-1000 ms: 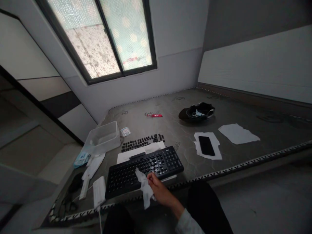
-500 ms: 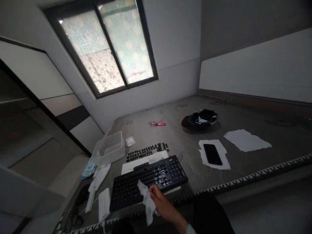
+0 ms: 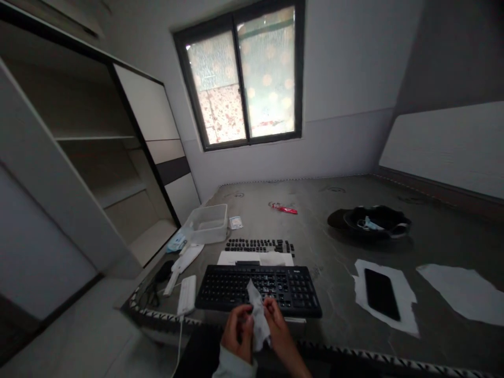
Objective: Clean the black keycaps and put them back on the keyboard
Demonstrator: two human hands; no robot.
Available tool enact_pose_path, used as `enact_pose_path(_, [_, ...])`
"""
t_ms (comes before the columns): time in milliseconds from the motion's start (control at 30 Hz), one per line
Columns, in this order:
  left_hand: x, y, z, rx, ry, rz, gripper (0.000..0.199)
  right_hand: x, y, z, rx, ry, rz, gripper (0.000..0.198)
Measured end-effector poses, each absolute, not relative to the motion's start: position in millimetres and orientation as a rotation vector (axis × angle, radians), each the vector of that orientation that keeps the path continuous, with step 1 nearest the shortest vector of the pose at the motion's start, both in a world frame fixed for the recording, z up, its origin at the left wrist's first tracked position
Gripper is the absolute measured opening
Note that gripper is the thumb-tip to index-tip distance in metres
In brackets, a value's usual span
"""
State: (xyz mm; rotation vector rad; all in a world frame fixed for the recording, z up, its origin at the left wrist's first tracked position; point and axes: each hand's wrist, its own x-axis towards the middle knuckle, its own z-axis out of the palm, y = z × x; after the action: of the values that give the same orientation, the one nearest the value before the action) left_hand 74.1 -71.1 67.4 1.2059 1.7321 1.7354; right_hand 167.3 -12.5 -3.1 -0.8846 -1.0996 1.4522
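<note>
A crumpled white tissue [image 3: 260,326] hangs from my right hand [image 3: 279,328], pinched between thumb and fingers. My left hand [image 3: 237,332] is just left of the tissue, its fingers curled in toward the thumb; what they hold, if anything, is too small and dark to make out. Both hands are over the front edge of a black keyboard [image 3: 303,295]. Keys are gone from part of its middle, where bare sockets show. Behind the keyboard, loose black keycaps [image 3: 252,244] lie in rows beside a white sheet [image 3: 228,258].
A clear plastic box [image 3: 208,233] and a small white packet [image 3: 236,223] stand back left. A white power strip [image 3: 187,295] with a cord lies left. Rightward are a phone [image 3: 381,294] on paper, another white sheet [image 3: 464,291] and a black cap [image 3: 370,223]. A red item [image 3: 285,209] lies farther back.
My left hand has come into view beside the tissue. My right hand still holds the tissue, now more upright. The view has levelled and turned left.
</note>
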Motion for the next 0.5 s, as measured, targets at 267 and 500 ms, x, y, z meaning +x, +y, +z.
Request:
enact_pose_path(267, [47,-59,-6,1.104,1.668,1.702,0.061,163,-20,-22,-0.930,-1.369,1.526,0.053])
enact_pose_path(500, [44,-59,-10,1.043,1.686,1.747,0.055,161,-10,-45,-0.912,-1.500,1.432,0.043])
